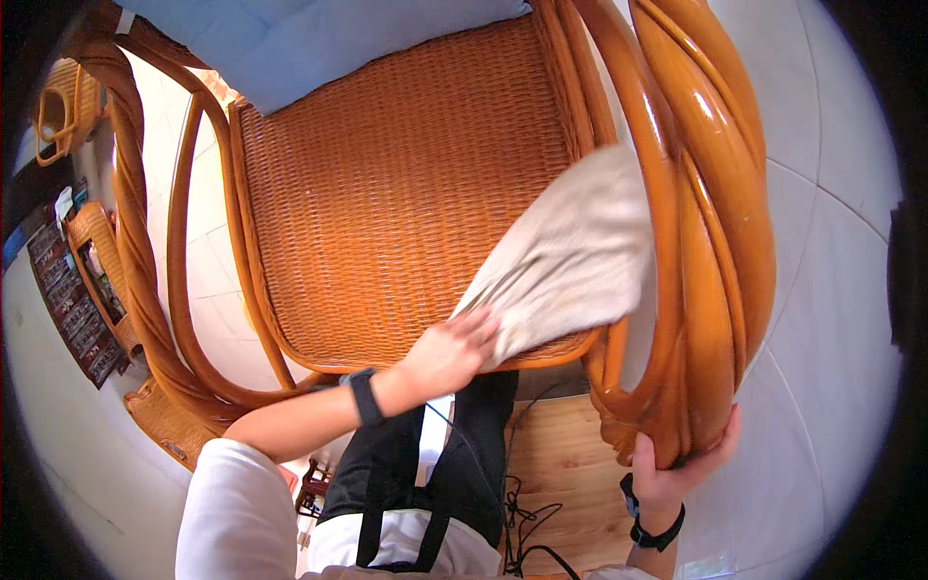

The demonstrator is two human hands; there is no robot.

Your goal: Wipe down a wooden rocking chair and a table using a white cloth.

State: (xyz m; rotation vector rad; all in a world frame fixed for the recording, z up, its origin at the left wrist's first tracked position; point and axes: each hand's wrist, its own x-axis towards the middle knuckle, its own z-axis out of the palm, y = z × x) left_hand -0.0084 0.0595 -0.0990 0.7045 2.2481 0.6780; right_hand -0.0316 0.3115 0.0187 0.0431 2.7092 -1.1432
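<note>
A rattan armchair with a brown woven seat (391, 203) fills the middle of the view. My left hand (449, 351), wearing a black wristband, is at the seat's front edge and holds the near corner of a beige cloth (573, 250). The cloth spreads across the seat's right side towards the armrest, and its folds are blurred. My right hand (685, 464) grips the front end of the glossy right armrest (710, 261), thumb on one side and fingers on the other. Its fingertips are partly hidden behind the wood.
A light blue cushion (341, 51) rests at the back of the seat. The twisted left armrest (134, 210) borders the other side. Black cables (522, 522) lie on the wood-look floor (562, 464) by my legs. More wicker furniture (163, 420) stands at the left.
</note>
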